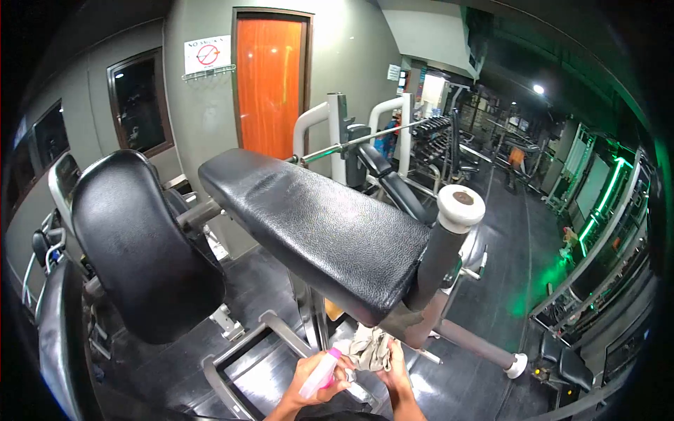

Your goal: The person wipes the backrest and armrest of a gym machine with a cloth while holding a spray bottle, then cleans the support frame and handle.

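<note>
In the lower middle, my left hand [303,368] is wrapped round a small spray bottle [324,372] with a pink top and a pale, see-through body. The bottle leans with its top toward a crumpled beige cloth [369,350]. My right hand [397,370] grips that cloth from its right side. Both hands are close together, below the near end of a padded black bench [316,217]. A dark foam roller [434,263] with a white end cap [460,205] stands up at this end of the bench.
A second black pad [140,238] is on the left. Under the bench, a grey metal frame [263,330] rests on the dark floor. Another roller bar [484,347] juts out to the right. Farther back are a barbell [358,142], a dumbbell rack [432,144] and an orange door [270,84].
</note>
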`<state>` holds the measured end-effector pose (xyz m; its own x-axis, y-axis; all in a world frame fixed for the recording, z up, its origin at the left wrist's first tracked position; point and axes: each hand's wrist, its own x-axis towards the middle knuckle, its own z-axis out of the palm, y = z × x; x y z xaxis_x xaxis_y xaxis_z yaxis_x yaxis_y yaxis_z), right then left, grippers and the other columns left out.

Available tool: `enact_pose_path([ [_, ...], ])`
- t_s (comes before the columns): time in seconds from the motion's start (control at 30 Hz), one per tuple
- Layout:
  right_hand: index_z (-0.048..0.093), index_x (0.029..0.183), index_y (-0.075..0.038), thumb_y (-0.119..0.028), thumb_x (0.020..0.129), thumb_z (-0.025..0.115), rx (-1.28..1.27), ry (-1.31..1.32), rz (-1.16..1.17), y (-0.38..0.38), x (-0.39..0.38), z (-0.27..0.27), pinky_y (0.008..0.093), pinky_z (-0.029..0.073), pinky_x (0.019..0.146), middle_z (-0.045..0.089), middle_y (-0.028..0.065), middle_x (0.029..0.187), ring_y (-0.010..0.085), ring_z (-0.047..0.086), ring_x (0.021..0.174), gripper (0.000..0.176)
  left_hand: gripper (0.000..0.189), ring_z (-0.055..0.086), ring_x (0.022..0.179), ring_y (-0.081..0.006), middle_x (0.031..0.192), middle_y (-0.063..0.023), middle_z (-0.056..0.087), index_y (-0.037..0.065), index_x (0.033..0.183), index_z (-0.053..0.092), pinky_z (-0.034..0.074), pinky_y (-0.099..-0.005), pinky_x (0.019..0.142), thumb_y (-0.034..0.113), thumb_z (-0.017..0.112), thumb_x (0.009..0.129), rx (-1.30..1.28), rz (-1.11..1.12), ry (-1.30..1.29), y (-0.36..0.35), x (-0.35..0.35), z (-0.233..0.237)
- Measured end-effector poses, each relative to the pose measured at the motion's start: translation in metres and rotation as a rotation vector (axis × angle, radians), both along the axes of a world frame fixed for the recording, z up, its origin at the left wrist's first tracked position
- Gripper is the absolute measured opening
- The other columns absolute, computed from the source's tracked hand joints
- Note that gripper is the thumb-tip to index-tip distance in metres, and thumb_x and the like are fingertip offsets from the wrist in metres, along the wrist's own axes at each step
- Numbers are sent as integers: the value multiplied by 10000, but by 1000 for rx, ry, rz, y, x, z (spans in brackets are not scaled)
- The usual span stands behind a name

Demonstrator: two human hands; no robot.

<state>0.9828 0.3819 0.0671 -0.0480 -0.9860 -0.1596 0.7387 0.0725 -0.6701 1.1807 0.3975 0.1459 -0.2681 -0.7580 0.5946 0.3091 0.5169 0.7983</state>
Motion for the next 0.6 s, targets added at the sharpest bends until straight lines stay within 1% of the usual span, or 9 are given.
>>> enact_pose_path([
  [0.07,531,1206,-31,-268,949,455,-66,-63,47,-4,-12,-12,387,485,911,638,74,1103,214,617,1018,358,293,649,628,-134,784,-62,663,8,893,623,505,-250,604,148,816,722,-37,64,-60,11,-5,4],
  [0.13,520,1217,-11,-232,949,477,-80,-114,84,-1,-21,-18,393,487,921,621,97,1139,226,614,1036,350,343,646,616,-128,781,-60,658,18,897,629,497,-246,593,198,841,695,88,118,-100,28,-13,12],
  [0.27,512,1218,11,-204,952,498,9,-194,120,13,-34,-21,399,487,941,611,121,1157,239,613,1047,342,207,643,599,-123,793,-61,657,10,871,623,497,-239,566,108,768,762,231,244,-156,55,-36,15],
  [0.3,505,1231,-1,-195,951,494,32,-192,140,18,-41,-17,399,480,953,603,116,1168,243,607,1060,341,171,641,602,-118,806,-84,662,-13,878,593,498,-241,557,77,714,798,185,269,-194,59,-42,17],
  [0.33,492,1253,-19,-184,950,491,103,-159,95,24,-46,-12,396,482,946,591,106,1189,241,597,1074,345,171,641,602,-118,806,-84,662,-13,878,593,498,-241,557,77,714,798,184,289,-187,64,-53,19],
  [0.4,483,1269,-31,-179,950,488,185,-83,102,38,-64,2,390,478,944,581,95,1205,233,589,1077,351,205,632,592,-111,819,-109,667,-32,890,555,493,-242,547,92,701,817,150,428,-58,80,-78,24],
  [0.5,482,1277,-33,-166,958,473,25,-54,146,52,-105,-8,394,470,939,579,85,1207,207,576,1084,346,203,623,578,-109,868,-127,672,-46,893,529,491,-224,539,82,679,843,25,637,-155,105,-113,30],
  [0.57,512,1217,-71,-139,952,489,2,-55,101,65,-130,6,341,498,873,592,57,1111,165,592,999,275,192,622,573,-108,860,-123,670,-48,902,534,491,-221,532,72,673,846,14,733,-177,121,-140,35],
  [0.6,519,1194,-83,-131,948,498,22,-83,87,67,-146,3,321,505,852,593,47,1074,150,594,970,251,172,619,566,-103,839,-112,666,-46,915,541,489,-220,520,54,662,846,43,730,-77,129,-154,35],
])
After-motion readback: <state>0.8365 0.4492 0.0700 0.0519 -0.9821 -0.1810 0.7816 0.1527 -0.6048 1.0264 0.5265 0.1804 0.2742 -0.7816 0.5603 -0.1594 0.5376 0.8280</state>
